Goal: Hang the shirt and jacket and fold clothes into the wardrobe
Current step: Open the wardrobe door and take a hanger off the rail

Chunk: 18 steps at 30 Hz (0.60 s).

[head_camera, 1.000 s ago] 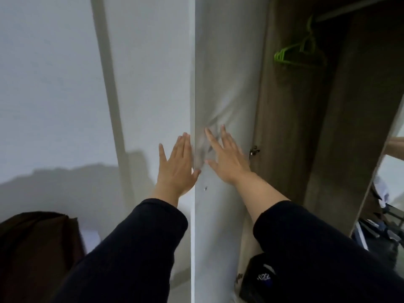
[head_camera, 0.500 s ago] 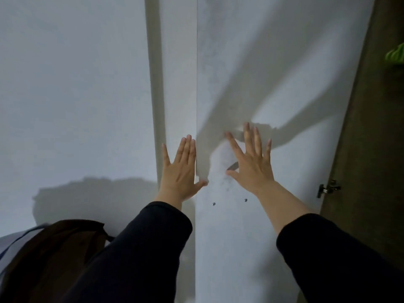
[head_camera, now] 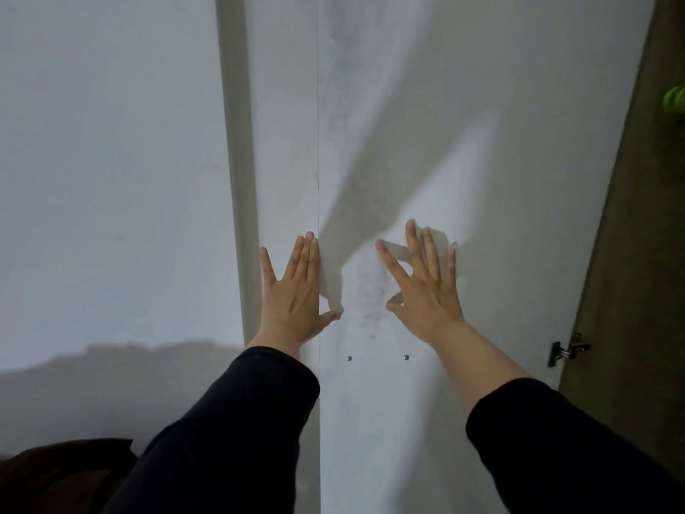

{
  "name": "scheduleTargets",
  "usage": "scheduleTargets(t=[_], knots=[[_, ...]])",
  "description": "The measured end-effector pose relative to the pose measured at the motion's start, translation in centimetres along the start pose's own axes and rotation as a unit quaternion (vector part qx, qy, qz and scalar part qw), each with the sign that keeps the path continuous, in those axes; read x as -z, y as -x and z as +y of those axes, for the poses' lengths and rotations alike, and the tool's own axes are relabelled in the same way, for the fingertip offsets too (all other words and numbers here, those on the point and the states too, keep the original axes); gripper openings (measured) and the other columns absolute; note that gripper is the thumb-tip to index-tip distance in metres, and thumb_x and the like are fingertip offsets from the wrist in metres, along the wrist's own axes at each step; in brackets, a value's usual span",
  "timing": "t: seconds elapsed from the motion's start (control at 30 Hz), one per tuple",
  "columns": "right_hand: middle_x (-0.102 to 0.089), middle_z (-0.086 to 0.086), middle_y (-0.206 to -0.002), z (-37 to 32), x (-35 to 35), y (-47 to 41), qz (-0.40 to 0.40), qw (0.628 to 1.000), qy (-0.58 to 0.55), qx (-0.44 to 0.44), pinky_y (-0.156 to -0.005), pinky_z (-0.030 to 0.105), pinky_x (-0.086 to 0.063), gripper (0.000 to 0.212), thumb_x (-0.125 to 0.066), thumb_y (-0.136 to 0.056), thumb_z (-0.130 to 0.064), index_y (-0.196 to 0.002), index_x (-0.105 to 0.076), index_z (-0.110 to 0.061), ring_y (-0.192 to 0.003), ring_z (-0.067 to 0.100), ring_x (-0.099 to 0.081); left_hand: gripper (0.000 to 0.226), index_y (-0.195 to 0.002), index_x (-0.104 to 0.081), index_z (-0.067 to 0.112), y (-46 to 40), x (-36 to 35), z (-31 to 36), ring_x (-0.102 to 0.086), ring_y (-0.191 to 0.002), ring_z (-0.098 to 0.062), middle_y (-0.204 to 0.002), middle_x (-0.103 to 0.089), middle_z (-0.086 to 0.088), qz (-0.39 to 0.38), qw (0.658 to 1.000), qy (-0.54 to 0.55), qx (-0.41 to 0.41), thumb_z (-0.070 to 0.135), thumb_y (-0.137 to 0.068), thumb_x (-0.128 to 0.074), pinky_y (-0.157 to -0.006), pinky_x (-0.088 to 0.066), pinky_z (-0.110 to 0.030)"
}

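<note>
A person pressed both palms flat against the white wardrobe door [head_camera: 500, 179], apparently pushing it shut. The left hand [head_camera: 294, 291] lay along the seam [head_camera: 318, 142] where the door met the neighbouring white panel [head_camera: 281, 142], its fingers straight and mostly pressed together, the little finger splayed apart. The right hand [head_camera: 426, 287] rested further across the door, fingers straight and spread, just above two small screws [head_camera: 377, 358]. Neither hand gripped anything.

Closing it well would likely call for even pressure from both palms near the free edge, keeping the left fingertips clear of the seam until the door sat flush.

The door's surface was matt and smooth, smudged grey between the hands and crossed by the arms' shadows. At right, a metal hinge [head_camera: 567, 348] joined the door to the brown wardrobe frame [head_camera: 637, 254], past which a sliver of green, possibly a hanger [head_camera: 674, 100], showed at the picture's edge. No shirt, jacket or folded clothes could be seen; presumably they were inside the wardrobe. A pale wall [head_camera: 103, 179] filled the left side, with a dark brown object [head_camera: 55, 476], too dim to identify, in the lower corner.
</note>
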State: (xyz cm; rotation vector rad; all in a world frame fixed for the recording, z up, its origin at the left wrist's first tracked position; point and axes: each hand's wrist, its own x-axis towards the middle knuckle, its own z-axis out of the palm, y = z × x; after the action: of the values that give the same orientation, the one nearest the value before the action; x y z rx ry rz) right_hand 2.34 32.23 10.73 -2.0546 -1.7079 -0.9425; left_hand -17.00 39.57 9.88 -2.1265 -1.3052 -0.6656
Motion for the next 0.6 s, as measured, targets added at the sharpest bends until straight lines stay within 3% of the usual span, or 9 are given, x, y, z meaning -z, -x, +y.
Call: scheduleTargets(t=[0.17,0.3,0.4,0.6], knots=[[0.034,0.008,-0.153,0.2,-0.2,-0.5,-0.015,1.000,-0.001,0.005,-0.114,0.058,0.003,0.102,-0.062,-0.086,-0.036,-0.145,0.022,-0.041,-0.143,0.029,0.026,0.109,-0.144,0.024,0.004,-0.8,-0.7,-0.1,0.018,-0.146,-0.018,-0.158,0.019,-0.006,-0.002,1.000,0.023,-0.005,0.069,-0.084,-0.039,-0.110,0.011,-0.064],[0.039,0.008,-0.151,1.0,0.2,-0.1,-0.017,0.999,0.027,-0.005,-0.114,0.057,0.004,0.100,-0.058,-0.089,-0.043,-0.143,0.027,-0.040,-0.142,0.028,0.028,0.088,-0.148,0.008,0.004,-1.1,-0.1,0.6,-0.002,-0.148,-0.020,-0.160,-0.003,-0.010,0.099,0.994,0.051,-0.003,0.042,-0.087,-0.042,-0.113,-0.005,-0.064],[0.036,0.008,-0.152,3.0,0.9,0.5,-0.018,0.998,0.051,-0.024,-0.113,0.058,0.005,0.098,-0.054,-0.090,-0.049,-0.142,0.029,-0.040,-0.144,0.029,0.025,0.083,-0.150,0.000,0.005,-2.4,1.2,1.9,-0.001,-0.148,-0.019,-0.160,-0.002,-0.009,0.150,0.987,0.044,-0.041,0.031,-0.084,-0.044,-0.114,-0.003,-0.061],[0.036,0.006,-0.153,9.7,3.0,2.6,-0.035,0.990,0.092,-0.099,-0.113,0.056,0.010,0.088,-0.046,-0.095,-0.047,-0.139,0.030,-0.042,-0.143,0.028,0.026,0.081,-0.148,-0.018,0.005,-6.2,3.0,8.3,-0.016,-0.146,-0.020,-0.157,-0.021,-0.009,0.177,0.967,0.136,-0.124,0.017,-0.074,-0.049,-0.116,-0.004,-0.055]])
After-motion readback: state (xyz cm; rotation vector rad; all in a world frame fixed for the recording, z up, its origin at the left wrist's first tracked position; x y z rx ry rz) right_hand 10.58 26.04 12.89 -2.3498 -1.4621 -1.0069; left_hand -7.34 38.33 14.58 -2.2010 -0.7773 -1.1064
